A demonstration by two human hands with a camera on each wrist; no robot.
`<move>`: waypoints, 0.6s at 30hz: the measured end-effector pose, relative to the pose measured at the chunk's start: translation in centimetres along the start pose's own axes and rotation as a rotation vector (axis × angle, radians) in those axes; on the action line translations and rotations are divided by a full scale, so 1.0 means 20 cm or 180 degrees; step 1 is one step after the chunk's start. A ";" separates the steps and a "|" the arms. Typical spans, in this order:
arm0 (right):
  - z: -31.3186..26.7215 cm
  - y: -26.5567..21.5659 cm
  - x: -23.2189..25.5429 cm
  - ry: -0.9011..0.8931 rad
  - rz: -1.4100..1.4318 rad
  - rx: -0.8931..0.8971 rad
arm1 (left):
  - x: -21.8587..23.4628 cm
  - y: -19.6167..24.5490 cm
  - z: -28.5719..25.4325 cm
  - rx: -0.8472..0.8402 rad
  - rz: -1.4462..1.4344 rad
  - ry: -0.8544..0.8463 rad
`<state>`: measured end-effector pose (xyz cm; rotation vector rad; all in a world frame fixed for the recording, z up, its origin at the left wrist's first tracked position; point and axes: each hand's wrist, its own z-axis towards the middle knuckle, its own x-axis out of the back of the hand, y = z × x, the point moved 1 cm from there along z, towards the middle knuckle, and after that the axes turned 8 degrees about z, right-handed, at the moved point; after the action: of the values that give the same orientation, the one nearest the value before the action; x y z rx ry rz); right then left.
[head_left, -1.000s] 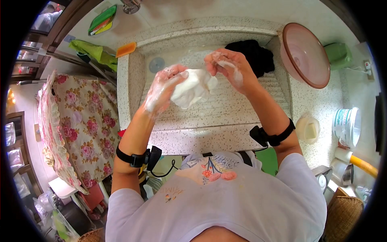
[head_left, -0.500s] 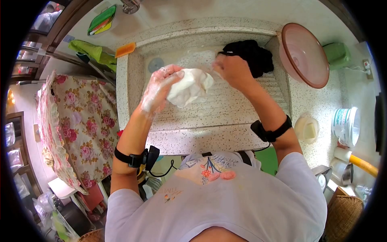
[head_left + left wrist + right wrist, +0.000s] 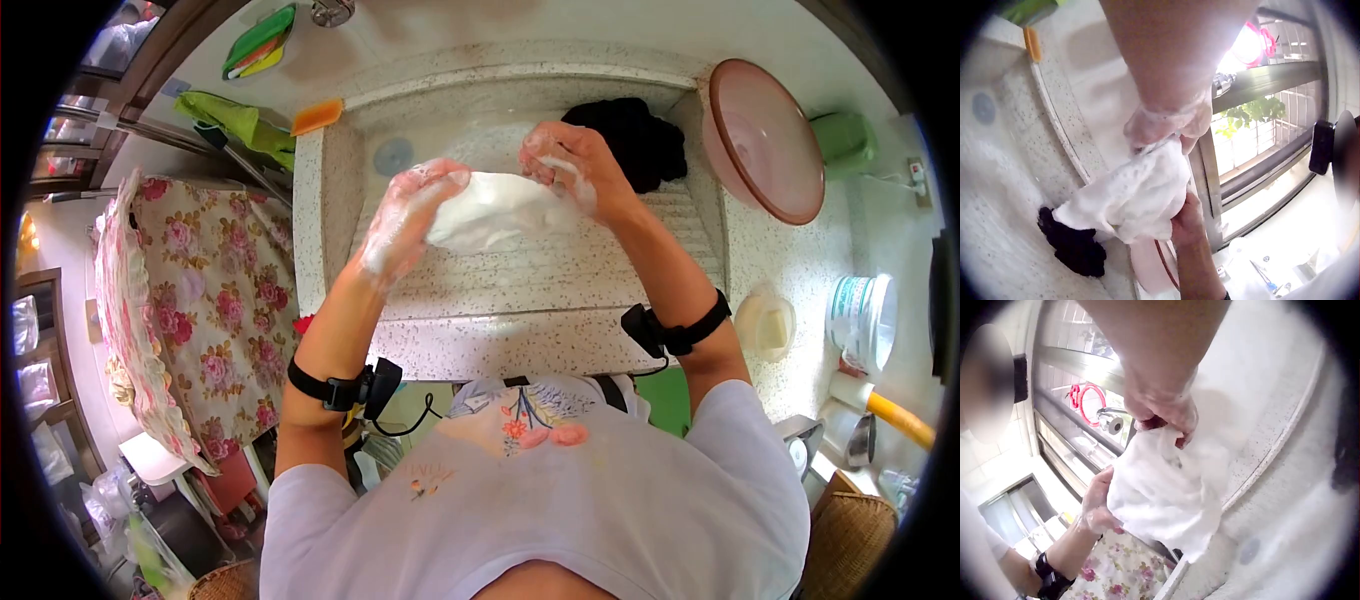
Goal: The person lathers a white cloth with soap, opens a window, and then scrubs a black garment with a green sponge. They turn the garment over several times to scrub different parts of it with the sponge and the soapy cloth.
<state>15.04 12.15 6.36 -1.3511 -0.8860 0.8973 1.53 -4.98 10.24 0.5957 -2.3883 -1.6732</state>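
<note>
A wet white cloth with suds on it hangs spread between both hands, above a speckled stone sink with a ridged washboard slope. My left hand, coated in foam, grips the cloth's left end. At its upper right edge my right hand pinches the fabric, fingers curled in. The left wrist view has the cloth draping down from the left hand. In the right wrist view, bunched folds of cloth hang below the right hand.
Black cloth lies in the sink's back right corner. A drain sits at the back left, under shallow sudsy water. On the right ledge stand a pink basin and a soap dish. An orange brush rests on the left rim.
The right hand, apart from the cloth half a second ago near the black cloth, has come back and taken its right edge. The white cloth is now stretched wider between the hands.
</note>
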 end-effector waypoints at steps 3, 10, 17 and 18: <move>0.00 -0.01 -0.08 -0.0116 0.0598 0.0075 | -0.01 -0.03 0.02 0.0104 0.0399 0.0012; -0.03 -0.02 -0.04 -0.0633 -0.0116 -0.0438 | -0.02 -0.02 0.00 0.0034 0.0629 0.0188; -0.03 0.05 -0.02 -0.0348 0.0101 -0.0021 | -0.01 -0.02 0.00 -0.0086 0.0299 0.0251; -0.02 0.06 -0.02 -0.0292 0.0128 0.0023 | -0.02 -0.02 0.00 -0.0128 0.0311 0.0309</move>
<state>15.25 11.54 5.15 -1.3341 -0.9277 0.9991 1.93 -4.98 9.91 0.5321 -2.2726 -1.6101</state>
